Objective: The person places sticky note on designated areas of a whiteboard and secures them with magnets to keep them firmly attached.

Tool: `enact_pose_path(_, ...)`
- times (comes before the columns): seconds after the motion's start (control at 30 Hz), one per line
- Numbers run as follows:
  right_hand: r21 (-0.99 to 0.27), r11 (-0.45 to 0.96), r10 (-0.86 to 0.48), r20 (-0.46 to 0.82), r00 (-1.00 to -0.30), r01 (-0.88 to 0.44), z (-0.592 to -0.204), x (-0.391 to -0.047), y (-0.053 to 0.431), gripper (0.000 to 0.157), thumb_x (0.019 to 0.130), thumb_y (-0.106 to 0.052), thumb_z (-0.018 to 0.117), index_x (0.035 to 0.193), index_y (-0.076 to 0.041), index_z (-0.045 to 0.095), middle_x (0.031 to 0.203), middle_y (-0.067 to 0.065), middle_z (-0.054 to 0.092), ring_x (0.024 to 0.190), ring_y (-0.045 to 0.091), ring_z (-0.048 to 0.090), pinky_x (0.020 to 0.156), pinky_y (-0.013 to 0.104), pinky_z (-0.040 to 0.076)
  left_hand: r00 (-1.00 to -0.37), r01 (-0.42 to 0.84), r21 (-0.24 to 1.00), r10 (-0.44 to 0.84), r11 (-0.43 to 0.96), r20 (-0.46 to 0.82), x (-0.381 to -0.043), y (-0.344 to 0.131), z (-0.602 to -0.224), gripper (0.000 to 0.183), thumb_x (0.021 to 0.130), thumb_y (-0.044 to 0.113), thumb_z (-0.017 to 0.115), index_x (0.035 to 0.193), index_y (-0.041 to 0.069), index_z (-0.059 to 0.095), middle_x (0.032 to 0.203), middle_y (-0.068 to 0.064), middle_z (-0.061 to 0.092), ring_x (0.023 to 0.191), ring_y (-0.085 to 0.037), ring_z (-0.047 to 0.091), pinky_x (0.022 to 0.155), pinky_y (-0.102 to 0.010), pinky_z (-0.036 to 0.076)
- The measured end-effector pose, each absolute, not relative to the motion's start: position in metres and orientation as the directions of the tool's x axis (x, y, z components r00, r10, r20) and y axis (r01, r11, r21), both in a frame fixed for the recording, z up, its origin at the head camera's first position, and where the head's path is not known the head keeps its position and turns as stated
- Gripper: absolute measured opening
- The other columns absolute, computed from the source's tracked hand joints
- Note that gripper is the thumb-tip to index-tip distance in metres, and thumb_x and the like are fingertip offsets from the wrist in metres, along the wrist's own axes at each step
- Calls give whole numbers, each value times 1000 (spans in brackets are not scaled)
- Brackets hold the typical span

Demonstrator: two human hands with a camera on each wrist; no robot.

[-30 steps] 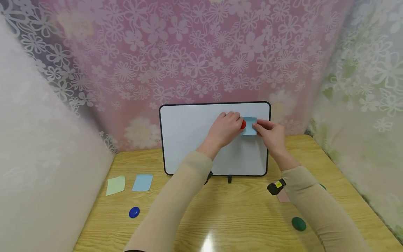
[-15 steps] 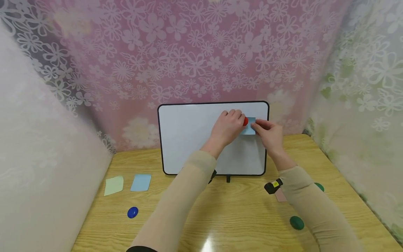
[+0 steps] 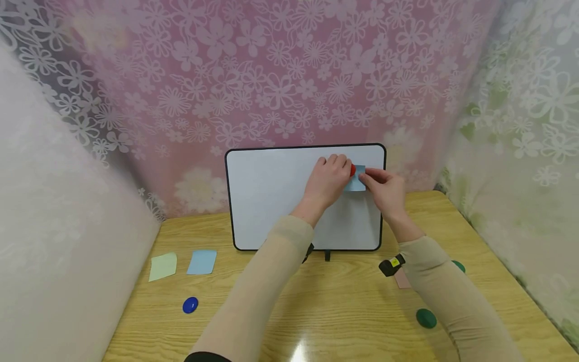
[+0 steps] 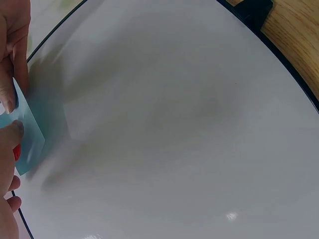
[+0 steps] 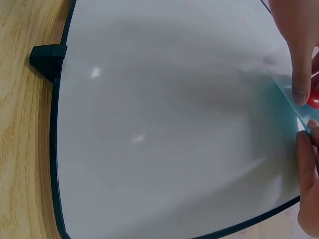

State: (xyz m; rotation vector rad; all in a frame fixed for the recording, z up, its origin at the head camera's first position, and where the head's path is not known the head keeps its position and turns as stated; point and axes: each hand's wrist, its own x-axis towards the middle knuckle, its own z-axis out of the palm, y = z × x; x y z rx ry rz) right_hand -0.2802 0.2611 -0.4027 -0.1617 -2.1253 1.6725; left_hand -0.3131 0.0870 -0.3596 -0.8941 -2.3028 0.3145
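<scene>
A whiteboard (image 3: pixel 271 201) with a black frame stands upright on the table. Near its upper right, a light blue paper note (image 3: pixel 355 186) is held between both hands, tilted off the board in the wrist views. My left hand (image 3: pixel 327 182) pinches a round red magnet (image 3: pixel 353 170) at the note, its thumb on the near side in the left wrist view. With thumb and fingertips, my right hand (image 3: pixel 388 195) pinches the note's right edge. Part of the note and magnet is hidden behind the left fingers.
On the wooden table (image 3: pixel 334 306), a pale green note (image 3: pixel 163 267), another blue note (image 3: pixel 202 262) and a blue magnet (image 3: pixel 190 304) lie left. Rightward are a green magnet (image 3: pixel 426 318), a second green magnet (image 3: pixel 459 266) and a pink note (image 3: pixel 402 279), the latter two partly covered.
My left hand has moved slightly right and up with the red magnet, further over the note. My right hand keeps its pinch on the note's edge. The whole view has shifted a little.
</scene>
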Motion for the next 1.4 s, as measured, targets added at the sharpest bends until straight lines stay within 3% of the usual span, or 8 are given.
enact_pose_path(0.27,-942,288,333,267,-904,-172,-402,-281,261,41,100,-25,80,128,4,75,115,16,75,87,4,69,78,14,57,-600,508,-411,653,757,462,-313,87,-360,31,110,22,63,140,15,69,129,0,67,113,-16,63,90,-32,53)
enact_pose_path(0.67,-935,317,341,267,-901,-157,-403,-284,263,40,101,-27,78,129,2,76,119,19,74,87,5,69,77,14,56,-605,484,-404,630,776,486,-314,92,-360,33,109,18,64,142,12,67,130,-1,66,115,-17,64,90,-34,54)
enact_pose_path(1.2,-945,285,336,255,-907,-160,-401,-283,266,38,100,-22,80,127,5,75,111,12,75,83,2,70,77,15,58,-633,457,-405,609,792,478,-313,100,-362,35,109,19,65,142,12,66,128,0,64,117,-18,61,93,-35,53)
enact_pose_path(1.4,-926,345,322,270,-907,-152,-402,-285,268,37,102,-23,78,127,4,76,118,22,74,83,1,69,76,14,57,-641,450,-407,605,795,472,-313,101,-363,35,109,20,66,143,12,65,128,0,64,117,-18,61,93,-34,53)
